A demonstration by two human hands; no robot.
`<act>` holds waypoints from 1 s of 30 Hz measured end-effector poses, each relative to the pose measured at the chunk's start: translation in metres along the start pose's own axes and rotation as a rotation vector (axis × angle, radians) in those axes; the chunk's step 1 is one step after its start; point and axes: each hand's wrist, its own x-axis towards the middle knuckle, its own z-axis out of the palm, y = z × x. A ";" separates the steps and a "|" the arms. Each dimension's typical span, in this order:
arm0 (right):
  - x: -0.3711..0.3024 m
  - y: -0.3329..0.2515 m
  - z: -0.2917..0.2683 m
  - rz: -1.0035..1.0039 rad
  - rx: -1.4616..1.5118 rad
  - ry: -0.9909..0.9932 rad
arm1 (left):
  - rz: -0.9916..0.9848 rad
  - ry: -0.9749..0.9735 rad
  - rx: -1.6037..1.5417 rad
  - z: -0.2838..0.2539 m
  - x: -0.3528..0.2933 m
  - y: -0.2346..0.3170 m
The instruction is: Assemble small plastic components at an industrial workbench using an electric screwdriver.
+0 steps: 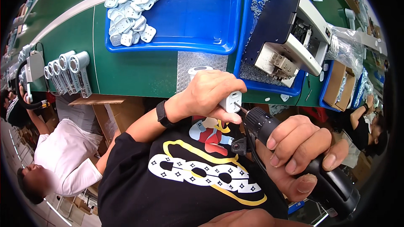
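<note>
At the left, a row of white, round-headed plastic devices stands on the green table. Next, a shallow blue plastic tray holds a heap of small white plates with holes. Below this tray, the left hand is clamped on a white plastic piece with a holed end face, thumb beneath and fingers over the top, in front of the person's chest. A white rounded part shows beyond the knuckles; whether it joins the piece is hidden.

The piece looks light, stiff and smooth, perhaps slightly slippery, its thin face likely to scratch; it is best held by its sides, clear of the holes. Just right, a black electric screwdriver points its bit at that face, the tip apparently touching. The right hand is wrapped around its body, which seems the heavier load and suits a full-palm grip. Above lies a boxy navy-and-white machine.
</note>
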 end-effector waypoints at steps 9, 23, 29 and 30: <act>0.023 0.032 -0.068 -0.170 -0.551 0.354 | -0.003 -0.074 0.015 -0.005 0.009 0.005; -0.002 -0.024 -0.011 0.011 0.004 0.074 | -0.022 -0.041 0.005 -0.005 0.003 0.004; -0.001 -0.005 -0.007 0.048 0.023 0.035 | -0.052 -0.098 0.006 -0.007 0.009 0.004; -0.002 -0.004 -0.004 0.033 0.037 0.048 | -0.050 -0.067 0.019 -0.005 0.006 0.005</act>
